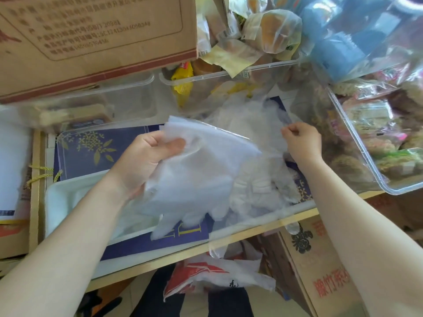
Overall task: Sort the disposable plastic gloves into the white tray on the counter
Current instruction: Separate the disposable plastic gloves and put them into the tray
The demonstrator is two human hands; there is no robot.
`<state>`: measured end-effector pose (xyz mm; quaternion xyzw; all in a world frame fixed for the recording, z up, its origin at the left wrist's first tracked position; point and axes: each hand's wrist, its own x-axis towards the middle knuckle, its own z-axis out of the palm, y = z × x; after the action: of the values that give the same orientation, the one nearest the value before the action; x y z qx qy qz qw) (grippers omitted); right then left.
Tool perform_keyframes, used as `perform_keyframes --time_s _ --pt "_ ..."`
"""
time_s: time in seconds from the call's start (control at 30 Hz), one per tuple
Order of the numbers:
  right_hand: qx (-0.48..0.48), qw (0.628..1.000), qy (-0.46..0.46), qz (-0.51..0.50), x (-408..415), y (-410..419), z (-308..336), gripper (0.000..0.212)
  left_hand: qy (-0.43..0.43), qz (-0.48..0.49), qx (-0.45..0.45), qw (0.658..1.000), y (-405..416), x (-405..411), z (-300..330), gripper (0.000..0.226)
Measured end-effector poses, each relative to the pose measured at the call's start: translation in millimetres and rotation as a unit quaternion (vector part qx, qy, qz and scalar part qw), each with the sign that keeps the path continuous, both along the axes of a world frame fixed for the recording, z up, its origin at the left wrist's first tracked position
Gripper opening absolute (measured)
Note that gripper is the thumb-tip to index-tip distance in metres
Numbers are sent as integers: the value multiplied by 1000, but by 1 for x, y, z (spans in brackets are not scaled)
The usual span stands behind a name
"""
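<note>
We see the left hand point(150, 154) curled round the cuff end of a stack of gloves point(196, 170), thumb pressed on top and the other fingers folded beneath — a firm grip, not a loose one. The stack's long axis runs from the cuffs at the upper left, beside the thumb, down toward the near edge of the counter, and the glove fingers point down and toward us, hanging over the near right part of the white tray point(68, 197). The tray lies under the left wrist, and we cannot tell whether any glove already rests in it.

The right hand point(301, 139) is to the right of the tray and farther from us, its fingers bunched in a pinch on the thin clear edge of a loose glove point(251, 120). That glove spreads up and left from the pinch, crumpled, so we cannot tell which way it points. More crumpled gloves point(258, 191) lie heaped just right of the tray, below the right hand.

Behind the tray we see a dark blue box point(96, 152) with gold leaf print, and beyond that a clear bin point(229, 74) of wrapped food — with a cardboard carton point(91, 30) to its left.
</note>
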<state>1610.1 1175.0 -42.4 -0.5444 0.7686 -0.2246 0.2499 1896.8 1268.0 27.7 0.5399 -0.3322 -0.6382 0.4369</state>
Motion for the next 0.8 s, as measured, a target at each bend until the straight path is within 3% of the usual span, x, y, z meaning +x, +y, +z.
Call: perform_keyframes --time_s 0.13,0.2,0.23,0.33,0.4,0.5,0.57,0.67,0.8 --pt "-30 991 -123 34 -17 18 35 21 108 61 52 991 -5 1 2 16" --pt "-20 978 -197 59 -22 27 53 28 94 124 101 983 -10 0 -8 16" --pt "-23 978 -193 79 -23 30 61 28 69 151 112 980 -12 -3 -13 14" --pt "-107 986 -56 110 -17 40 78 17 27 181 145 972 -12 -18 -22 23" --pt "-181 976 -34 117 -2 50 88 16 16 181 175 968 -8 -24 -31 23" --pt "-229 955 -16 190 38 62 86 19 -86 153 147 973 -4 -22 -46 21" --pt "-192 952 -32 237 72 67 74 23 -127 119 102 980 0 -24 -47 23" --pt "-55 958 -46 278 120 78 49 32 -181 62 60 980 10 -23 -44 25" --pt "-7 959 -34 280 162 94 29 18 -144 43 87 985 15 -12 -49 25"
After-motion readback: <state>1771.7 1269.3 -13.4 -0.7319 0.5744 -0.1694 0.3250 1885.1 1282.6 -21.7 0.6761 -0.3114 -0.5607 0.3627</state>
